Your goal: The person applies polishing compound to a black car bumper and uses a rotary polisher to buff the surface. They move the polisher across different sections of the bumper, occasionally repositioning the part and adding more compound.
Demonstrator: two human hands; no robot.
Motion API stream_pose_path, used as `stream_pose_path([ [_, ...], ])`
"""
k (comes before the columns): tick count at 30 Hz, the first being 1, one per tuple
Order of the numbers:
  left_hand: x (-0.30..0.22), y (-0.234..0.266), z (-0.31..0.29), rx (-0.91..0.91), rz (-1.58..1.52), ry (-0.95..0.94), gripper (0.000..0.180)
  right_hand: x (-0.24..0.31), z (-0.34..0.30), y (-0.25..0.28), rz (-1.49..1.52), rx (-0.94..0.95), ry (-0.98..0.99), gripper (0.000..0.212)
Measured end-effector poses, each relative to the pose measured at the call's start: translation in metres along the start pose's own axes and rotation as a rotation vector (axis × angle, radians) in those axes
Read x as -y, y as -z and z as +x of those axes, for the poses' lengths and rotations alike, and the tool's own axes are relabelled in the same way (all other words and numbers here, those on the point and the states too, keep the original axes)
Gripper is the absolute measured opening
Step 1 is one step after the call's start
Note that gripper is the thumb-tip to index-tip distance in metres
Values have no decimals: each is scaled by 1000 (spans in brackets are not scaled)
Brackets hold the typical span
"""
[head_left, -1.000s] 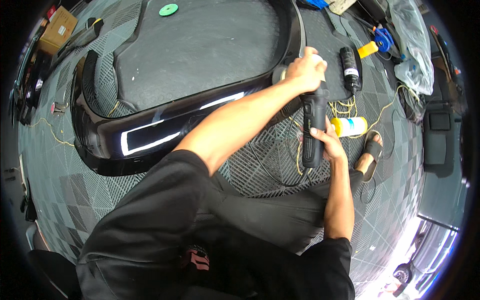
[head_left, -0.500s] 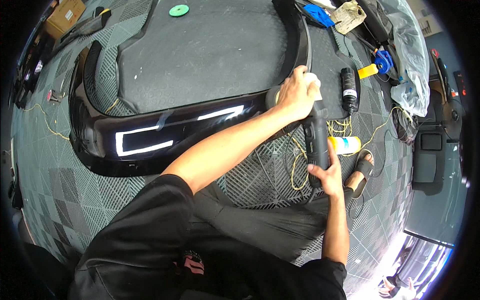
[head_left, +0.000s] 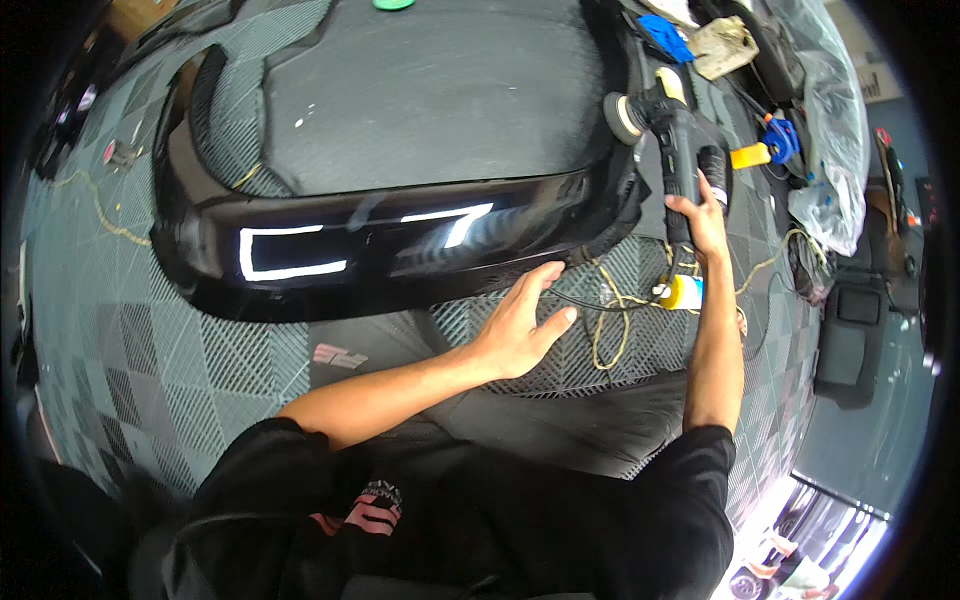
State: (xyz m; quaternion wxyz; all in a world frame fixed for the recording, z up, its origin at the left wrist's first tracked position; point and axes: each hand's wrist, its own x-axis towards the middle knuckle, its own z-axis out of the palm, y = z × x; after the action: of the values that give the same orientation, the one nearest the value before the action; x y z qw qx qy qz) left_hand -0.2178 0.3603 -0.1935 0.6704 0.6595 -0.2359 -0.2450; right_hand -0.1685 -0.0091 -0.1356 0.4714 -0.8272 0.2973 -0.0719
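Observation:
A glossy black car bumper (head_left: 375, 245) lies in front of me, curving away at both ends. My right hand (head_left: 708, 225) is wrapped round the body of a black power polisher (head_left: 680, 150), beyond the bumper's right part. The polisher's round pad (head_left: 622, 118) faces left, close to the bumper's right arm; I cannot tell if they touch. With fingers stretched out and holding nothing, my left hand (head_left: 518, 330) is at the bumper's near edge. Whether its fingertips touch that edge is unclear. Behind the polisher stands a black bottle (head_left: 713, 170), partly hidden.
A yellow bottle (head_left: 684, 292) lies near my right forearm, among a yellowish cord (head_left: 600, 345) and a black cable. Farther right are a blue-and-yellow tool (head_left: 775, 145) and clear plastic sheeting (head_left: 828, 190). A green disc (head_left: 393, 3) shows at the top edge.
My left hand has let go of the polisher's head and come back toward me, opening. My right hand has carried the polisher farther away and to the right. The view has shifted too.

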Motion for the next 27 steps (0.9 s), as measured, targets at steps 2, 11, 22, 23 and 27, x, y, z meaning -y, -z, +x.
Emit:
stream_pose_path([
  [2, -1, 12, -6, -16, -72, 26, 67, 3, -30, -10, -43, 33, 43, 99],
  [11, -5, 16, -32, 21, -426, 302, 67, 43, -211, -78, -148, 128, 199, 100],
  [22, -40, 96, -65, -332, -522, 172, 56, 155, -259, -178, -97, 463, 463, 100],
  [23, -42, 109, -70, -410, -485, 241, 55, 161, -262, -188, -167, 451, 587, 101],
  [27, -49, 148, -96, -615, -488, 142, 61, 186, -285, -222, -111, 683, 421, 101],
])
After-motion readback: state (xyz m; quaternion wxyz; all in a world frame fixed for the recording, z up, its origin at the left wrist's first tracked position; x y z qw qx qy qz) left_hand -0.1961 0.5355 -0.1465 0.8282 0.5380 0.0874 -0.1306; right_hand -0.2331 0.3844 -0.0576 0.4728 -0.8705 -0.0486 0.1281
